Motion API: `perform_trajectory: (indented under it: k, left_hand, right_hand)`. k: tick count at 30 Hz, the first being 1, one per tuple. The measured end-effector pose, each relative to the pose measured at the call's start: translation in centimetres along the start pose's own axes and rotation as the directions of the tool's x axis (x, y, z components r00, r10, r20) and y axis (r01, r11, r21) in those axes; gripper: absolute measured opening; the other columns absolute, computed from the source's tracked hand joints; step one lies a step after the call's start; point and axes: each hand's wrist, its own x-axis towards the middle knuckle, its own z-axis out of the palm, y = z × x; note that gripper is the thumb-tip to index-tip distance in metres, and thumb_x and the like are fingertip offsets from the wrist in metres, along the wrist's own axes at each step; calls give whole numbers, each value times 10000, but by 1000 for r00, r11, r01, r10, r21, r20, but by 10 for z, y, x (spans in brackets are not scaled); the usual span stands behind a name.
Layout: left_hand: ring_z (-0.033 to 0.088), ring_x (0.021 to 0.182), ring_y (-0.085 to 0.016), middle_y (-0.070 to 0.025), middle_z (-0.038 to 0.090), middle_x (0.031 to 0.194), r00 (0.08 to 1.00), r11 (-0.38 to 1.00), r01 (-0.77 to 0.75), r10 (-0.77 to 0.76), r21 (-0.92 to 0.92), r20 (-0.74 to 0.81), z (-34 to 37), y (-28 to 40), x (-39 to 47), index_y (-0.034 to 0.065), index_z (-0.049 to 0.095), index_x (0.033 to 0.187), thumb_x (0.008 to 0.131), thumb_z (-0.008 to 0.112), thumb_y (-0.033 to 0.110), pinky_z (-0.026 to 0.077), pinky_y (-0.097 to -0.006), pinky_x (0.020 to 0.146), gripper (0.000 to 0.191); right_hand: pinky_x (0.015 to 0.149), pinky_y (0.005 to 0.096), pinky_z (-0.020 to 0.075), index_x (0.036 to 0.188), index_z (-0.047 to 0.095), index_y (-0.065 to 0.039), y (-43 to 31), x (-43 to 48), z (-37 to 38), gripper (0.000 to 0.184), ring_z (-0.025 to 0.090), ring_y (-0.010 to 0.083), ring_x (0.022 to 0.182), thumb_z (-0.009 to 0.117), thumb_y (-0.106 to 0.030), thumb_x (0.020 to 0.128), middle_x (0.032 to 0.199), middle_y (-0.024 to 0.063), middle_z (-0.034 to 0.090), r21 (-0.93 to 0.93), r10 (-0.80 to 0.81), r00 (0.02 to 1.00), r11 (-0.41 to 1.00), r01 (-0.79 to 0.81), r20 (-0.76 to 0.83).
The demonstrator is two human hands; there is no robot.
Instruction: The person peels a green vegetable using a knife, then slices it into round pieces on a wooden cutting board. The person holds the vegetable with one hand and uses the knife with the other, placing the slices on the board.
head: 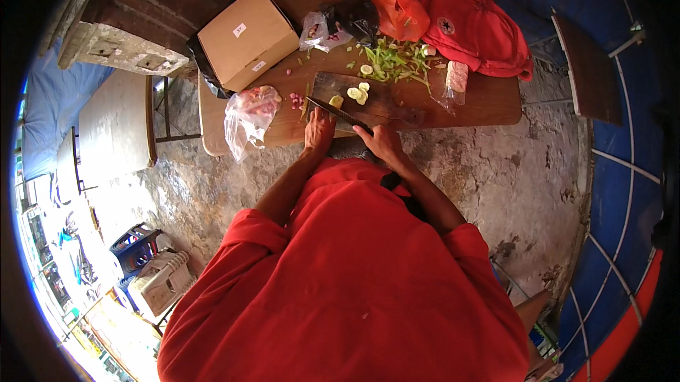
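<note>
My right hand (383,143) is closed around the handle of a dark-bladed kitchen knife (340,112), whose blade slants up and left over the near left part of a wooden cutting board (380,96). My left hand (320,131) is at the board's near left corner, its fingertips beside the blade and close to a pale green vegetable piece (336,101); whether they grip it I cannot tell. Several pale round vegetable slices (354,93) lie on the board. Small peeled shallots (296,99) sit left of it, and a heap of green peelings (393,60) lies behind it.
On the wooden table (494,108) stand a cardboard box (247,36), a clear plastic bag (252,116) with food, a black plastic bag (353,18), an orange plastic bag (401,12), a red backpack (475,31) and a wrapped pinkish block (457,78). Stacked plastic chairs (159,281) stand lower left.
</note>
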Motion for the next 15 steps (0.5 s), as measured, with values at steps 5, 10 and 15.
perform_trajectory:
  k: [5,10,15]
  left_hand:
    - [562,995,-361,-198,536,1084,999,999,33,-33,4,39,0,3,0,-42,524,1204,901,655,210,524,-450,799,415]
    - [554,1010,-359,-199,534,1096,995,996,89,-90,22,40,-7,6,2,-56,463,1316,915,631,227,499,-456,832,520]
    - [546,1048,-377,-212,521,1125,993,993,113,-113,29,-28,-9,6,2,-52,417,1386,914,632,241,477,-459,883,596]
  right_hand:
    - [609,461,525,698,690,63,12,12,4,780,680,384,639,580,-689,871,637,235,650,27,-28,989,999,32,-145]
    - [543,428,502,647,653,58,45,28,22,787,625,317,521,590,-694,865,542,172,600,19,-75,993,997,77,-86]
    - [442,331,446,856,615,30,51,30,23,742,529,178,434,574,-710,872,519,39,514,535,158,836,703,-469,525]
